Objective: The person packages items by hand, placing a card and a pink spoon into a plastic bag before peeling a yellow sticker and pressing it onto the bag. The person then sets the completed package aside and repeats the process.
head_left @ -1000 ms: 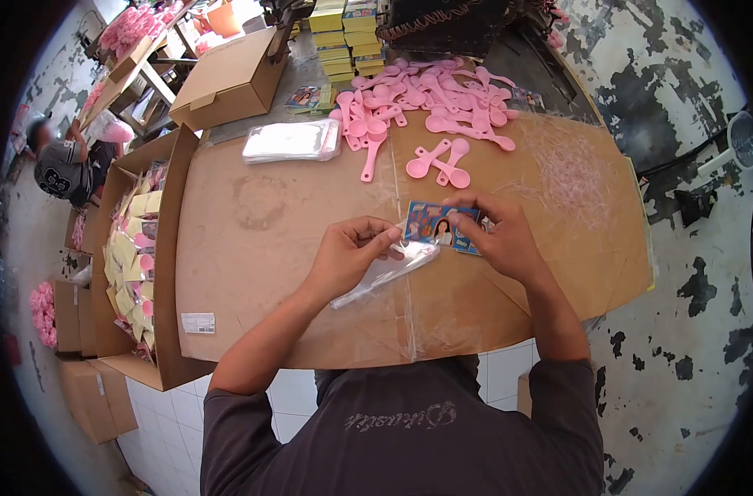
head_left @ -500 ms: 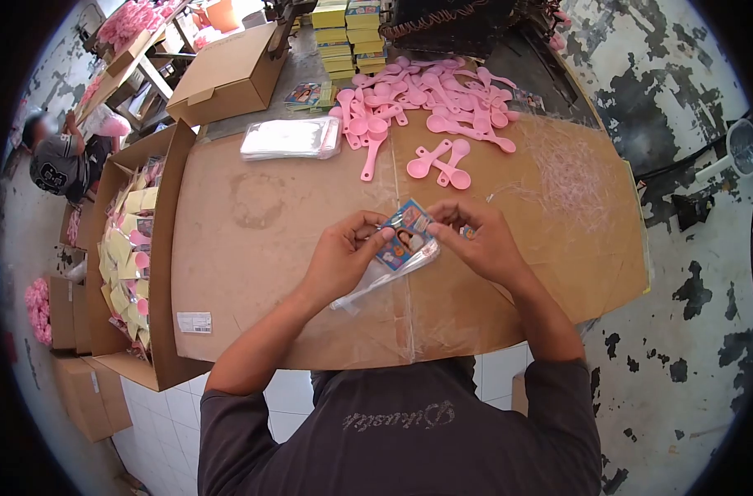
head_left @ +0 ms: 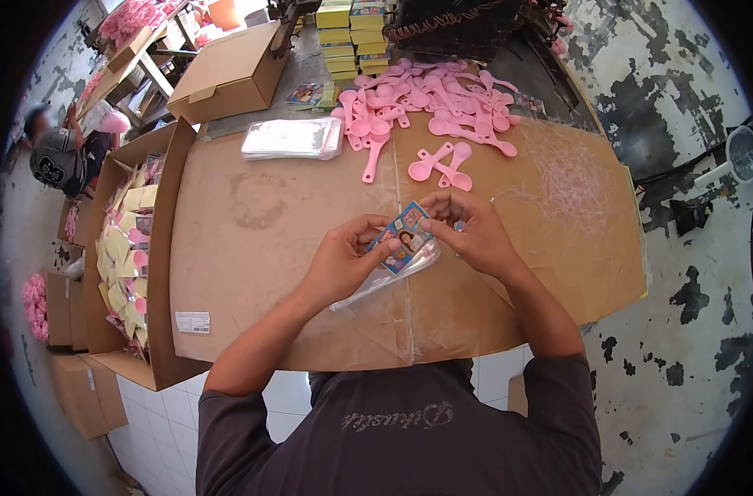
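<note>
Brown cardboard (head_left: 252, 248) covers a worktable, its near edge passing in front of the wearer's dark shirt (head_left: 393, 438). Two hands meet over it around one blue printed card (head_left: 406, 240), tilted above a bundle of clear plastic sleeves (head_left: 376, 285). The left hand (head_left: 343, 258) pinches the card's lower left side; the right hand (head_left: 473, 236) closes narrowly at its upper right. Cardboard spans from the hands to one open box (head_left: 163, 314) of packets at left, and to the table's right edge. Beyond lie one pile of clear bags (head_left: 290, 139), three pink spoons (head_left: 455, 178) crossed together, a larger heap of pink spoons (head_left: 434, 91), and two tall card stacks (head_left: 353, 37). Plastic strands (head_left: 571, 178) spread at upper right. One other person (head_left: 58, 157) is at far left. The shirt's script appears to read "Dikustik"; a white label (head_left: 193, 322) carries print too small to read.
</note>
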The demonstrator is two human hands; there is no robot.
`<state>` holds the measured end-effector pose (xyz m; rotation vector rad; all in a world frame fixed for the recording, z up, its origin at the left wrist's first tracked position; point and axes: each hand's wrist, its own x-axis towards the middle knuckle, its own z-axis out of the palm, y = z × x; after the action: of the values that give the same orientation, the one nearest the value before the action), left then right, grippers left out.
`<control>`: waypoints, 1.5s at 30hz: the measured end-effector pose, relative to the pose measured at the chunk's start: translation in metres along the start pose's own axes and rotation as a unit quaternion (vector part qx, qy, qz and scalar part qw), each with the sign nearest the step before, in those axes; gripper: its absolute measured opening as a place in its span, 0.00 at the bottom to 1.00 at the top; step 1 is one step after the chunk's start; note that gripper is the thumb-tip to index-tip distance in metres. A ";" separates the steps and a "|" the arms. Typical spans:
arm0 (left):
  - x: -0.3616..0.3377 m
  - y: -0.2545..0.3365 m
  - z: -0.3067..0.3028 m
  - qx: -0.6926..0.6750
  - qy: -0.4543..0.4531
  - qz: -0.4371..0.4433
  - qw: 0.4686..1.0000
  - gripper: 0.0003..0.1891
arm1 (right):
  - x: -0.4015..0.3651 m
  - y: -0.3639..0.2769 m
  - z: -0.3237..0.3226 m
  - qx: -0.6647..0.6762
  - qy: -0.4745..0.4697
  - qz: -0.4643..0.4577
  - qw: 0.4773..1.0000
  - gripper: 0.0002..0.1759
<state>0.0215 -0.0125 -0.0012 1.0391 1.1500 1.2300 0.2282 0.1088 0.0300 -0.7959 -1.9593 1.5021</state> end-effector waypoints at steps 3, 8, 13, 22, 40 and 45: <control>-0.001 0.004 0.000 0.001 -0.011 -0.012 1.000 0.15 | -0.005 -0.007 0.000 -0.137 0.014 -0.055 0.989 0.09; -0.001 0.000 0.001 -0.007 0.005 0.024 1.000 0.15 | -0.003 -0.006 0.004 -0.097 -0.108 -0.125 0.981 0.08; 0.002 0.000 -0.001 -0.026 0.028 -0.027 0.999 0.14 | 0.056 0.033 -0.030 -0.247 0.010 -0.150 0.957 0.13; 0.004 0.000 -0.009 -0.066 0.036 0.004 0.997 0.15 | 0.085 0.045 -0.051 -0.467 -0.007 -0.245 0.849 0.15; -0.001 0.000 0.001 0.028 0.002 0.008 1.000 0.13 | 0.023 -0.036 -0.017 -0.225 -0.184 -0.192 0.937 0.10; -0.006 -0.004 0.001 0.041 -0.039 -0.022 0.998 0.12 | 0.020 -0.026 0.011 -0.111 -0.105 -0.246 0.957 0.16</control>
<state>0.0233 -0.0186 -0.0042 1.1082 1.1641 1.1054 0.2035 0.1105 0.0535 -0.2008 -2.2945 1.1142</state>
